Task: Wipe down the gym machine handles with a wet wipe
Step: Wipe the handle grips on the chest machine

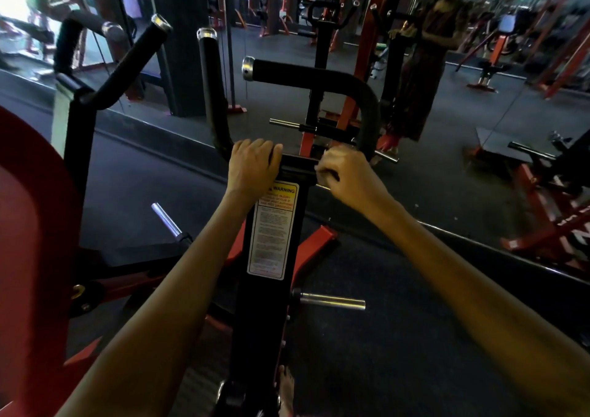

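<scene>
**Both hands on the crossbar**

Left hand [253, 164] lies over the black crossbar [298, 161], fingers curled round it. Right hand [343, 172] grips the same bar, fingers tight; a wipe, I can't make out. The padded handles [306, 76] rise just above, and the warning label [275, 228] sits below the knuckles.

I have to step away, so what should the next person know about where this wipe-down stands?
Left hand: curled over the black crossbar above the warning label.
Right hand: curled at the crossbar's other end; a pale bit at its fingers may be the wipe, unclear.
Handles: the upright grip and the sideways grip stand just beyond, neither touched.
Done: cannot be judged from this view.
Left: presumably both grips, plus the left-side handles.
</scene>
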The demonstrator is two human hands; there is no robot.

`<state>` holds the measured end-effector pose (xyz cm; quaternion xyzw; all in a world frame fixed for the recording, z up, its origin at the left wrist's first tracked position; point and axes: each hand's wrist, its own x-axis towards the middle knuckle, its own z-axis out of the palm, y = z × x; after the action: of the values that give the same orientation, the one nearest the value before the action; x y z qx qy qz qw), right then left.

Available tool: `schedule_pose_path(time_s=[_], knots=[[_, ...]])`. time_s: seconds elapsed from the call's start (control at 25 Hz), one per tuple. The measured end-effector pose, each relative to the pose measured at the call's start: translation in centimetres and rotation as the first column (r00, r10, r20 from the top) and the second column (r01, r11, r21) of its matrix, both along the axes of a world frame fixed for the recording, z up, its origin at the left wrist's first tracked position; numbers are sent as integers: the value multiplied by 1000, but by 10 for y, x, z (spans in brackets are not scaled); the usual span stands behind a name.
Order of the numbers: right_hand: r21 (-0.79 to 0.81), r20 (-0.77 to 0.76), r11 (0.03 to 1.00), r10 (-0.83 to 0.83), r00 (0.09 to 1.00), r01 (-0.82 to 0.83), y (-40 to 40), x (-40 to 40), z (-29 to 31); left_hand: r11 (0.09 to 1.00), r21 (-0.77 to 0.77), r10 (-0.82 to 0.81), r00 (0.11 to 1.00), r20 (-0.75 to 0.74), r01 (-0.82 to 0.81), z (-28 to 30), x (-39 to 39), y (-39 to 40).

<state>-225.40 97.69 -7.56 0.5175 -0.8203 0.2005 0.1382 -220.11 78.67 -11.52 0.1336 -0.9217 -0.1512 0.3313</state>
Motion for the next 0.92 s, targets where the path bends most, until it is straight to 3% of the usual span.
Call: schedule_pose_path(time_s=[0.12, 0.24, 0.32, 0.44, 0.56, 0.72, 0.92], knots=[[102, -87, 994, -41, 995, 50, 23, -14, 10, 1000, -6, 11, 1000, -6, -11, 0, -1, 1], [-63, -67, 983, -179, 982, 175, 20, -25, 17, 1000, 8, 23, 1000, -14, -23, 1, -2, 3], [-125, 9, 987, -96, 995, 96, 12, -16, 7, 1000, 11, 21, 999, -25, -21, 0, -1, 4], [-83, -28, 997, 6, 1000, -8, 19, -10, -12, 1000, 6, -1, 1000, -18, 1, 2, 1, 4], [-71, -100, 997, -13, 995, 6, 34, -22, -3, 1000, -14, -4, 1000, 22, 5, 3, 1, 1], [-258, -62, 938, -255, 965, 231, 12, -13, -19, 997, -56, 63, 990, 127, -56, 13, -5, 10], [-425, -95, 901, -140, 986, 87, -4, 5, -43, 982, -188, 8, 997, 80, 7, 6, -15, 41]])
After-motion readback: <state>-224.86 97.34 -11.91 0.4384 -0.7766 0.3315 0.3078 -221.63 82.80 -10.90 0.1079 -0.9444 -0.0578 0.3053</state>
